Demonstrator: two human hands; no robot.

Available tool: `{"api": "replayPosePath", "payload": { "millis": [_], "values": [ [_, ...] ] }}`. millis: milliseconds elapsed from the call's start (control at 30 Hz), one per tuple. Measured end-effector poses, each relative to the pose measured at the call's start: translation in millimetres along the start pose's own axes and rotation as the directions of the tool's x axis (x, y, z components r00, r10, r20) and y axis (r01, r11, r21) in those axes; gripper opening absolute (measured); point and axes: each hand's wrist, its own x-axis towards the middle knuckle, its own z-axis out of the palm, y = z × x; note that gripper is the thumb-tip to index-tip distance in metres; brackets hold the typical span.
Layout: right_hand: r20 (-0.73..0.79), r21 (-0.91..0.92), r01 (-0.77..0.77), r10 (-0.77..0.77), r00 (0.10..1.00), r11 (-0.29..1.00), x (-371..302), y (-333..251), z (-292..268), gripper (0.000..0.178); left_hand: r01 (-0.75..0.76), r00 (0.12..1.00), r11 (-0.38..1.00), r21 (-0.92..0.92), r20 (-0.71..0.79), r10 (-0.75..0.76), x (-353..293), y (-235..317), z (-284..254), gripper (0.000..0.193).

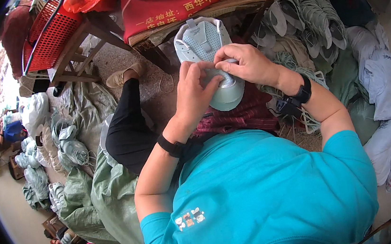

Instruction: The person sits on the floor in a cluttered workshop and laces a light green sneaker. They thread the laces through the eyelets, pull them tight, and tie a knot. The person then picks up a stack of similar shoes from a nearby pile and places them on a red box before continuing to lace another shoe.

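Observation:
A pale grey-green shoe upper with mesh panels and eyelet holes lies over my lap. Its rounded toe end faces me, and its tongue and collar point toward the wooden bench. My left hand grips the middle of the upper from the left side, thumb and fingers bent over the opening. From the right, my right hand pinches at the same spot with thumb and forefinger. Both sets of fingertips nearly meet there. Any lace or thread between them is too small to make out. Dark bands circle both wrists.
Ahead stands a wooden bench under a red cloth. A red plastic basket rests on a stool at the far left. Bundled shoe uppers are stacked on the right beside white sacks. Green sacks lie left; people sit beyond.

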Motion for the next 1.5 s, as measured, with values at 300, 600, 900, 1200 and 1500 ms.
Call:
{"api": "replayPosePath", "payload": {
  "millis": [300,600,900,1200,1500],
  "values": [
    [0.170,0.231,-0.233,0.196,0.966,0.945,4,3,-6,0.020,-0.377,0.914,0.827,0.417,0.024,0.404,17,-8,-8,0.015],
    [0.193,0.336,-0.403,0.356,0.914,0.851,-26,9,-28,0.017,0.242,0.815,0.697,0.675,-0.531,0.231,-33,-121,-159,0.011],
    [0.319,-0.417,0.008,0.138,0.938,0.909,-73,79,-61,0.020,0.534,0.379,0.635,-0.558,-0.513,-0.770,-207,-286,-378,0.020],
    [0.056,0.361,-0.881,0.936,0.348,0.306,-138,196,-103,0.020,0.355,0.792,0.608,-0.710,-0.118,-0.599,-34,-125,-143,0.031],
    [-0.123,0.913,0.398,0.991,0.055,0.091,-276,273,-208,0.029,0.409,0.912,0.740,-0.534,0.208,-0.354,-6,-15,-16,0.026]
  ]
}}
